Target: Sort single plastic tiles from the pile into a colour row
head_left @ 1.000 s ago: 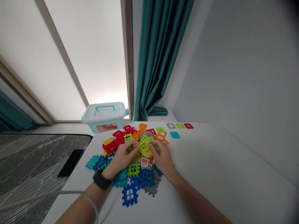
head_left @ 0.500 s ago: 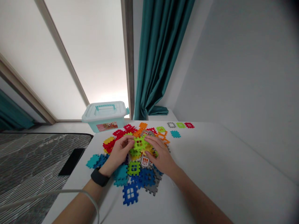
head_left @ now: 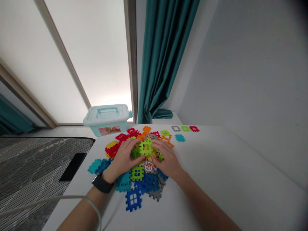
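Note:
A heap of flat, toothed plastic tiles (head_left: 134, 179) in red, blue, teal, orange, yellow and grey lies on a white table (head_left: 216, 179). Above the heap both hands grip a lime green tile (head_left: 145, 147) with a window-like grid, held upright. My left hand (head_left: 122, 158), with a black watch on its wrist, closes on the tile's left side. From the right, my right hand (head_left: 166, 158) pinches the same piece. Other green pieces sit against it under the fingers; whether they are joined is hidden.
A pale teal lidded storage box (head_left: 107, 119) stands behind the heap. Single tiles (head_left: 185, 129) lie in a row at the far side. A dark phone (head_left: 73, 166) rests on the table's left edge, beside a striped mattress. A teal curtain hangs behind.
The green tile has been turned from tilted flat to upright facing me, and both hands have closed tighter round it. The hands have shifted slightly away from me.

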`<state>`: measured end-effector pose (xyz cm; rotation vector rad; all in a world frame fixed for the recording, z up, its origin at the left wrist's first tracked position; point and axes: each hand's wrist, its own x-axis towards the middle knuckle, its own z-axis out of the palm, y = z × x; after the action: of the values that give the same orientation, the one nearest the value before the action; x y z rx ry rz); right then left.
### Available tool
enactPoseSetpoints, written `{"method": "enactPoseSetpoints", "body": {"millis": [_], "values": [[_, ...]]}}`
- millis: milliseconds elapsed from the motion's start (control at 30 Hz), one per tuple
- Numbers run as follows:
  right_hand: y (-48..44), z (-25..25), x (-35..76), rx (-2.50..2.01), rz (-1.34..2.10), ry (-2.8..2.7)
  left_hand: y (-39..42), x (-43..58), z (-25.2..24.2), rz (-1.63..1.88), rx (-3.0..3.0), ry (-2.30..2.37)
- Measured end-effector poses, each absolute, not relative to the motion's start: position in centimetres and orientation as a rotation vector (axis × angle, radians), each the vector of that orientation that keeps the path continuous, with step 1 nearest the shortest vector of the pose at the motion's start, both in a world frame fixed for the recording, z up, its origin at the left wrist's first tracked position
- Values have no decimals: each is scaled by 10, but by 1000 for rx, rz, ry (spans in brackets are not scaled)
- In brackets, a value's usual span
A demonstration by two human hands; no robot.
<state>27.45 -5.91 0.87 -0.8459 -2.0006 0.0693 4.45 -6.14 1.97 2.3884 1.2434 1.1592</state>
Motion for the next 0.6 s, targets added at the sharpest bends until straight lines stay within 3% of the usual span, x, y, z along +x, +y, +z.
{"method": "enactPoseSetpoints", "body": {"millis": [600], "values": [[-61, 10, 276, -852, 123, -2016, -54, 34, 14, 1199, 2504, 1187]]}}
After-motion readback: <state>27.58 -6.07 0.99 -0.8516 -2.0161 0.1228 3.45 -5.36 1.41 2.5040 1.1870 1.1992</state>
